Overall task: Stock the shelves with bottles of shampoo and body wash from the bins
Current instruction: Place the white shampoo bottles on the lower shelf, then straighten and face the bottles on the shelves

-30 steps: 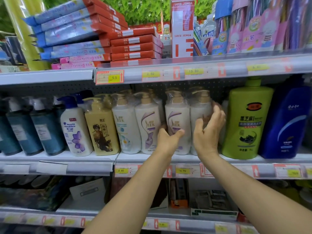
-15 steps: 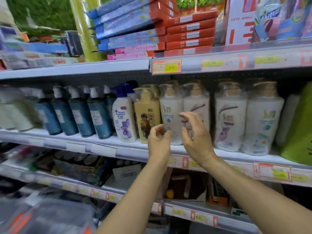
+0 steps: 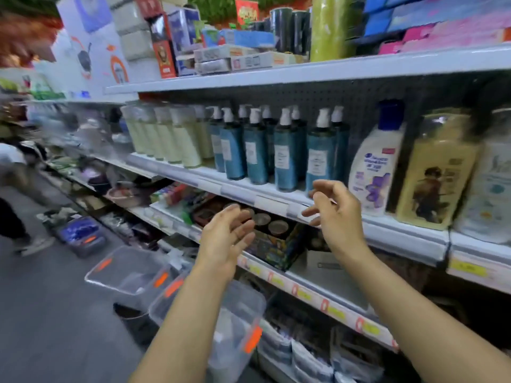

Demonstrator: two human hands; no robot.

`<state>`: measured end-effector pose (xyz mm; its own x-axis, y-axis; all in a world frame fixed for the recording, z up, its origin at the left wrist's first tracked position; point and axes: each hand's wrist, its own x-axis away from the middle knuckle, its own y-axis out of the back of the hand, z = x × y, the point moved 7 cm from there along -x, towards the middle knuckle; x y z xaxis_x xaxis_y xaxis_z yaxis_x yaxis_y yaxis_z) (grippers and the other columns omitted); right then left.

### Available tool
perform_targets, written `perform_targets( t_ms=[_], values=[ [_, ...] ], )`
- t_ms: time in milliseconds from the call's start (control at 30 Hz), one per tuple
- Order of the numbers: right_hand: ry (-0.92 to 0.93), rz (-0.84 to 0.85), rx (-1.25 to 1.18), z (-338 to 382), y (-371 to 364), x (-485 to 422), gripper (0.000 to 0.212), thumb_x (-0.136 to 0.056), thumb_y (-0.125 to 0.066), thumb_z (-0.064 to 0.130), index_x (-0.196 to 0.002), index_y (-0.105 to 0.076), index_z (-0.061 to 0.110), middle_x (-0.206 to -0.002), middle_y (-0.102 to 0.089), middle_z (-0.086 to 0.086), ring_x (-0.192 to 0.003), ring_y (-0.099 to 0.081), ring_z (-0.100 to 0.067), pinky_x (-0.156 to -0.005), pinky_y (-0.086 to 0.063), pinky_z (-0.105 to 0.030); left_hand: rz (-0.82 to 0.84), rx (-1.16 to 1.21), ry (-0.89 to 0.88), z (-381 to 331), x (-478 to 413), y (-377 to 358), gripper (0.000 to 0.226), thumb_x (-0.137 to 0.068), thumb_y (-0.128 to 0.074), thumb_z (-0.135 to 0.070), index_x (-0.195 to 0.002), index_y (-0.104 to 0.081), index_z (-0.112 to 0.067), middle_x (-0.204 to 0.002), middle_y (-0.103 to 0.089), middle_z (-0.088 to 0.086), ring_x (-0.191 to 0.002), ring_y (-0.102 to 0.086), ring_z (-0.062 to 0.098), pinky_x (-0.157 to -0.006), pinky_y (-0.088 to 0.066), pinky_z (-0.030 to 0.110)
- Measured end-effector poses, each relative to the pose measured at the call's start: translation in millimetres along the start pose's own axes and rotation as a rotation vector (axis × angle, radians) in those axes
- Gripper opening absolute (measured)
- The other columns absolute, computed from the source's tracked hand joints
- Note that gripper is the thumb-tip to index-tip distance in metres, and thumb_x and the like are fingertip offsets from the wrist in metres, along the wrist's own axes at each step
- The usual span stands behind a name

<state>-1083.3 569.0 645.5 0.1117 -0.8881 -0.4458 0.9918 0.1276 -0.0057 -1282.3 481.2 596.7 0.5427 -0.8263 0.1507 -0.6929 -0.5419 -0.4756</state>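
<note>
Teal pump bottles (image 3: 287, 158) with white heads stood upright in close double rows on the middle shelf (image 3: 401, 233), with a row of pale cream bottles (image 3: 177, 139) just to their left. To their right stood a white bottle (image 3: 373, 172) with a blue cap, and beside that a yellow bottle (image 3: 437, 172) in clear wrap. The right hand (image 3: 337, 211) hung in front of the shelf's edge, below the rightmost teal bottle, its fingers (image 3: 326, 186) loosely bent and spread, grasping nothing; whether they touched the shelf or the bottle could not be told. The left hand (image 3: 224, 239) was raised lower, before the lower shelf (image 3: 326, 286), palm turned toward the right hand, fingers (image 3: 229, 214) relaxed and released, also empty. Two clear plastic bins (image 3: 124, 269) with orange latches sat on the floor (image 3: 41, 313) under the left forearm, hard against the base of the shelving; their contents were too blurred to make out. Farther down the aisle a blue basket (image 3: 80, 233) lay on the floor, and another person (image 3: 13, 189) was at the far left edge.
</note>
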Motion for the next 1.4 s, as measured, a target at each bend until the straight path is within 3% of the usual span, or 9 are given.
perform_targets(
  t_ms=[267, 500, 667, 733, 833, 933, 1067, 1267, 1400],
  values=[
    [-0.179, 0.24, -0.09, -39, -171, 23, 0.022, -0.098, -0.05, 0.004, -0.095, -0.06, 0.024, -0.099, -0.067, -0.007, -0.062, -0.066, -0.016, -0.048, -0.049, -0.021, -0.187, 0.005, 0.011, -58, -21, 148, 0.011, -0.098, -0.059, -0.022, -0.101, -0.065, -0.013, -0.085, -0.069, 0.0, -0.064, -0.066, 0.011, -0.072, -0.054, 0.03],
    [-0.239, 0.405, -0.119, -45, -288, 17, 0.018, -0.098, -0.049, 0.003, -0.102, -0.061, 0.015, -0.094, -0.065, -0.005, -0.065, -0.064, -0.022, -0.048, -0.049, -0.022, -0.287, 0.015, -0.015, -95, -32, 225, 0.013, -0.098, -0.058, -0.018, -0.094, -0.068, -0.011, -0.087, -0.07, 0.005, -0.073, -0.064, 0.018, -0.071, -0.051, 0.033],
    [-0.205, 0.436, -0.123, -56, -366, -5, 0.021, -0.097, -0.05, 0.004, -0.103, -0.062, 0.02, -0.103, -0.067, -0.004, -0.068, -0.067, -0.016, -0.062, -0.054, -0.026, -0.319, -0.001, -0.082, -136, -74, 279, 0.016, -0.098, -0.058, -0.021, -0.108, -0.066, -0.011, -0.092, -0.071, 0.004, -0.074, -0.067, 0.017, -0.069, -0.054, 0.032],
    [-0.182, 0.419, -0.135, -62, -396, -20, 0.022, -0.096, -0.051, 0.002, -0.098, -0.063, 0.021, -0.101, -0.068, -0.005, -0.074, -0.066, -0.016, -0.064, -0.052, -0.023, -0.299, -0.018, -0.094, -152, -102, 292, 0.015, -0.098, -0.058, -0.021, -0.108, -0.065, -0.012, -0.092, -0.071, 0.004, -0.074, -0.067, 0.017, -0.067, -0.054, 0.031],
    [-0.165, 0.346, -0.131, -79, -437, -52, 0.028, -0.092, -0.054, 0.0, -0.092, -0.063, 0.027, -0.097, -0.067, -0.001, -0.092, -0.066, -0.022, -0.084, -0.055, -0.039, -0.258, -0.071, -0.093, -174, -156, 301, 0.014, -0.099, -0.058, -0.023, -0.102, -0.066, -0.012, -0.09, -0.07, 0.004, -0.072, -0.066, 0.016, -0.07, -0.054, 0.031],
    [-0.186, 0.213, -0.105, -95, -467, -92, 0.027, -0.091, -0.056, 0.0, -0.103, -0.064, 0.023, -0.105, -0.067, -0.001, -0.099, -0.064, -0.021, -0.094, -0.054, -0.045, -0.199, -0.133, -0.084, -197, -217, 300, 0.012, -0.099, -0.058, -0.022, -0.101, -0.066, -0.012, -0.093, -0.07, 0.006, -0.072, -0.066, 0.016, -0.071, -0.053, 0.032],
    [-0.128, 0.037, -0.033, -102, -487, -139, 0.034, -0.09, -0.059, 0.004, -0.123, -0.057, 0.015, -0.119, -0.061, -0.004, -0.095, -0.057, -0.01, -0.083, -0.047, -0.02, -0.096, -0.231, -0.078, -219, -288, 293, 0.015, -0.1, -0.056, -0.022, -0.108, -0.065, -0.012, -0.095, -0.07, 0.006, -0.081, -0.065, 0.019, -0.073, -0.054, 0.032],
    [-0.115, -0.173, 0.151, -116, -480, -189, 0.064, -0.081, -0.073, 0.009, -0.135, -0.039, 0.015, -0.13, -0.037, 0.0, -0.122, -0.046, -0.021, -0.106, -0.043, -0.036, -0.011, -0.248, -0.012, -220, -360, 287, 0.018, -0.099, -0.059, -0.022, -0.114, -0.064, -0.013, -0.096, -0.072, 0.005, -0.081, -0.067, 0.019, -0.082, -0.055, 0.037],
    [-0.18, -0.183, 0.291, -126, -474, -214, 0.095, -0.079, -0.079, 0.019, -0.151, -0.017, 0.014, -0.15, -0.022, -0.01, -0.138, -0.03, -0.025, -0.112, -0.028, -0.035, 0.036, -0.238, 0.0, -221, -406, 276, 0.019, -0.097, -0.063, -0.016, -0.115, -0.063, -0.012, -0.09, -0.07, 0.005, -0.075, -0.065, 0.017, -0.069, -0.052, 0.031]
  ],
)
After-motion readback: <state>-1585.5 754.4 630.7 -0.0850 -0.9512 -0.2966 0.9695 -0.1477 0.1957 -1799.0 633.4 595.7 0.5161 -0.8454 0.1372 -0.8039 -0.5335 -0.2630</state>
